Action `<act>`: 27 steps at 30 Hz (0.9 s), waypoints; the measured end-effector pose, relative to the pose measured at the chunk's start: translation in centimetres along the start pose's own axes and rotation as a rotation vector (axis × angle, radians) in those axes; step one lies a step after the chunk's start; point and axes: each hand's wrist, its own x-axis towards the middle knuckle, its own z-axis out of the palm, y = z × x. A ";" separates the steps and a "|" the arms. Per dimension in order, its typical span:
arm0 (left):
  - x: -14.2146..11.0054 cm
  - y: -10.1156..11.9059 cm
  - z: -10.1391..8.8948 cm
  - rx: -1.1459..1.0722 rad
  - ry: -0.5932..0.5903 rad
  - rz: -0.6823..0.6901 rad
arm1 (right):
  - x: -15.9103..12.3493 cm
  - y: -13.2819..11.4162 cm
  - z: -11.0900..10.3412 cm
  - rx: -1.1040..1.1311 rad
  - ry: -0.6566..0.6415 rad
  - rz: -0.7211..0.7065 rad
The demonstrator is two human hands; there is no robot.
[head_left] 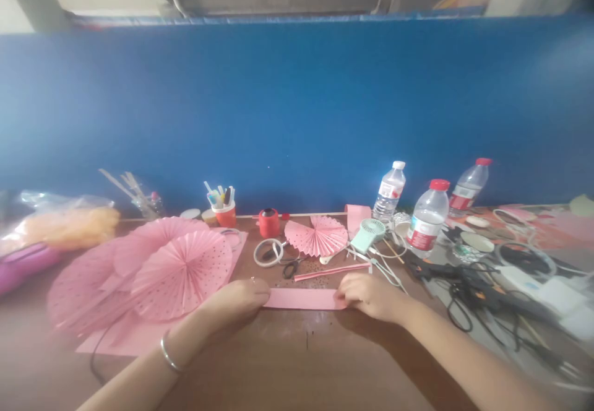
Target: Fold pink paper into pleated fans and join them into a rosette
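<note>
A pink paper strip (301, 298) stretches flat between my two hands, low over the brown table. My left hand (245, 294) grips its left end with the fingers closed; a ring and a silver bangle show on that side. On the other end, my right hand (364, 295) pinches the paper between thumb and fingers. Just beyond the strip lie a narrow folded pink strip (331, 272) and dark-handled scissors (291, 268). A half-opened pleated pink paper fan (316, 236) rests farther back. Large round pleated pink fans (183, 275) overlap left of my left hand.
A white tape roll (268, 253), a red container (268, 222) and a cup of pens (225, 213) stand behind. To the right are a mint handheld fan (370, 233), water bottles (427, 220) and tangled black cables (482, 293). A blue partition (297, 114) closes the back.
</note>
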 end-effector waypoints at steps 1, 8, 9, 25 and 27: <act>0.1 0.1 -0.2 0.023 -0.065 0.007 | 0.2 -0.1 -0.2 -0.025 -0.038 0.000; 1.6 3.3 -1.6 -0.054 -0.103 -0.053 | 1.2 -0.8 -0.6 -0.160 -0.130 0.064; 1.9 3.7 -1.5 -0.063 -0.083 -0.055 | 1.4 -0.7 -0.5 -0.133 -0.128 0.074; 3.3 3.9 1.1 -0.146 -0.155 0.094 | 1.3 2.5 -0.2 0.180 -0.112 0.132; 3.3 3.9 1.1 -0.122 -0.162 0.096 | 1.1 2.9 -0.3 0.190 -0.119 0.133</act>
